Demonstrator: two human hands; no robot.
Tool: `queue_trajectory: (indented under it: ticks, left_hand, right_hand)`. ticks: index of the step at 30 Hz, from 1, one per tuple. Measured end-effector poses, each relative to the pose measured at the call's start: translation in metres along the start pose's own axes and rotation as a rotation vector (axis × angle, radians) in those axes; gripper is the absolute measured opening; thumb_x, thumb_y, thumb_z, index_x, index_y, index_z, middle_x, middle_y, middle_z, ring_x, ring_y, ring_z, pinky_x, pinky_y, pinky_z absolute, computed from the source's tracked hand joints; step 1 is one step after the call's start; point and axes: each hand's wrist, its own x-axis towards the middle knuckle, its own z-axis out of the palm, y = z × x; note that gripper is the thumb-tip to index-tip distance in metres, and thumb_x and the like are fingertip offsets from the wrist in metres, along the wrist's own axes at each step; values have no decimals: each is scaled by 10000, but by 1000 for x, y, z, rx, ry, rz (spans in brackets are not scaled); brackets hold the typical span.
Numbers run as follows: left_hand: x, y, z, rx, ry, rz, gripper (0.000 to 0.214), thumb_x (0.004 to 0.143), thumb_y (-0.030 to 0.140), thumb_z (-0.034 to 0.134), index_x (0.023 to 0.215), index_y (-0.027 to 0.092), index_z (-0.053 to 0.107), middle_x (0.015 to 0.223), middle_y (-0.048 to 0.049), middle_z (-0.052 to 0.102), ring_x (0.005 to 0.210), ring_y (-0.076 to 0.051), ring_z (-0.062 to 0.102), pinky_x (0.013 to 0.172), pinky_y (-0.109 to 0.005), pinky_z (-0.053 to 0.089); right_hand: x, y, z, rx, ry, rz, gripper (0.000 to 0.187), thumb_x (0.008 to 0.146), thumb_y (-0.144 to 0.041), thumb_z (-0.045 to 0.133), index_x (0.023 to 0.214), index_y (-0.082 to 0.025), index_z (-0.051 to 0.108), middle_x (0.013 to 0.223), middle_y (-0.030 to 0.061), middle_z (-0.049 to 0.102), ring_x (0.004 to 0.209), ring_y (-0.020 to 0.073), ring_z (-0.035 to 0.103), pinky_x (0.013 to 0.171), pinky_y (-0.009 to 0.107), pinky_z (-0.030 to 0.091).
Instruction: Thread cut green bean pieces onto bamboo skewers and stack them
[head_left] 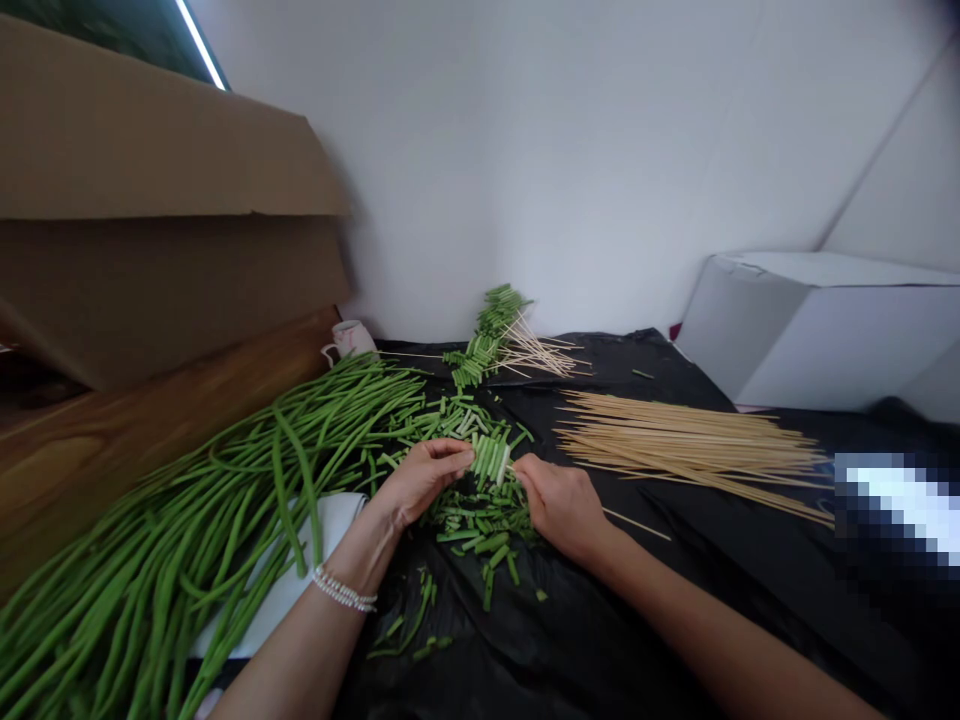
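Observation:
Over the middle of the table, my right hand is closed around a thin wooden skewer, whose tail sticks out past the wrist. A row of short cut green bean pieces sits side by side on the skewer between my hands. My left hand, with a beaded bracelet at the wrist, pinches the left end of that row. Loose cut bean pieces lie below and around both hands. Behind them, filled skewers are piled with their bare sticks pointing right.
Long whole beans cover the left side, partly over a white sheet. Bare skewers lie at right on the black plastic cover. A mug, a cardboard box and a white box stand farther back.

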Motion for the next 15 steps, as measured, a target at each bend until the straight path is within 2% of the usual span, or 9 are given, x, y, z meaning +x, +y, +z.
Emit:
queue_trajectory:
  ticks: [6, 9, 12, 15]
  left_hand:
    - [1, -3, 1, 11, -11, 43, 264, 545, 248, 859, 734, 134, 715, 668, 9, 628, 594, -58, 532, 594, -180, 420]
    - [1, -3, 3, -10, 8, 57, 257, 576, 259, 845, 770, 152, 714, 719, 16, 635, 638, -58, 555, 638, -181, 441]
    - [0, -4, 6, 4, 16, 33, 305, 566, 256, 849, 831, 174, 721, 810, 1, 669, 701, -79, 594, 705, -210, 470]
    - [-1, -5, 9, 66, -4, 34, 294, 555, 261, 852, 794, 151, 722, 776, -13, 677, 666, -82, 592, 669, -202, 471]
  right_hand:
    - [1, 2, 0, 3, 1, 6, 234, 957, -203, 356, 874, -178, 573, 712, 6, 650, 642, 138, 622, 580, 256, 303]
    - [3, 4, -1, 24, 11, 25, 221, 961, -209, 366, 899, -183, 576, 744, 4, 661, 664, 135, 628, 587, 250, 308]
    - [5, 4, -1, 50, 7, 38, 213, 966, -209, 367, 923, -187, 574, 774, 2, 668, 691, 131, 631, 603, 241, 317]
    - [5, 3, -1, 48, -7, 23, 229, 976, -223, 353, 931, -188, 575, 788, 5, 668, 706, 127, 624, 616, 236, 323]
